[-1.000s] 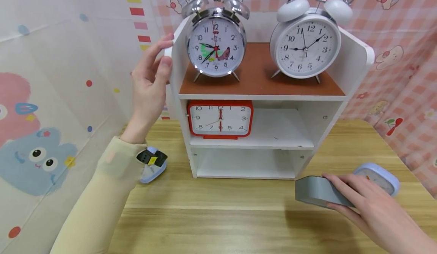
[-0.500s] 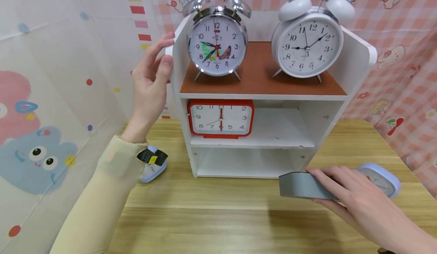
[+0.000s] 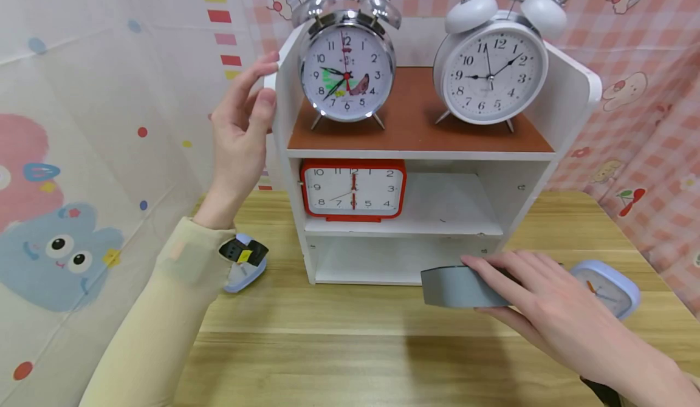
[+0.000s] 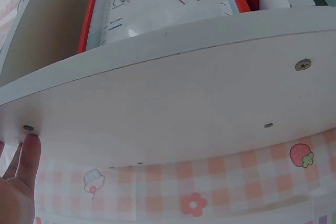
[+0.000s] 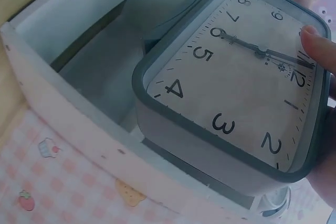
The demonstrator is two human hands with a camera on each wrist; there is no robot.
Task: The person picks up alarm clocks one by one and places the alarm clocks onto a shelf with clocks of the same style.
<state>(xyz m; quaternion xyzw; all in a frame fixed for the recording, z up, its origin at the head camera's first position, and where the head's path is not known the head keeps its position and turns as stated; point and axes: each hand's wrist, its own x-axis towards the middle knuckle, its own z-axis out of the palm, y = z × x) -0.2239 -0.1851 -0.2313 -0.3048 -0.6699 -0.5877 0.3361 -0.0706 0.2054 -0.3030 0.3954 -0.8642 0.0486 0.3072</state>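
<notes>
My left hand [image 3: 240, 133] rests its fingertips against the upper left side of a white shelf unit [image 3: 418, 155], fingers loosely extended. In the left wrist view the fingertips touch the outer side panel [image 4: 157, 93]. My right hand [image 3: 547, 310] grips a grey rectangular desk clock [image 3: 459, 290] over the table, in front of the bottom shelf's right end. The right wrist view shows the white dial of the grey clock [image 5: 241, 87], with the thumb pressing its rim. A red clock [image 3: 354, 189] stands at the left of the middle shelf.
On the brown top shelf stand a silver twin-bell alarm clock [image 3: 347, 73] and a white one [image 3: 492, 73]. A light-blue clock [image 3: 612, 291] lies right of the shelf on the wooden table [image 3: 306, 358]. Another light-blue clock [image 3: 246, 273] lies at left, partly behind the left wrist.
My right hand has carried the grey clock leftward and slightly up, from beside the shelf's right edge to in front of the bottom shelf. The left hand stays at the side panel.
</notes>
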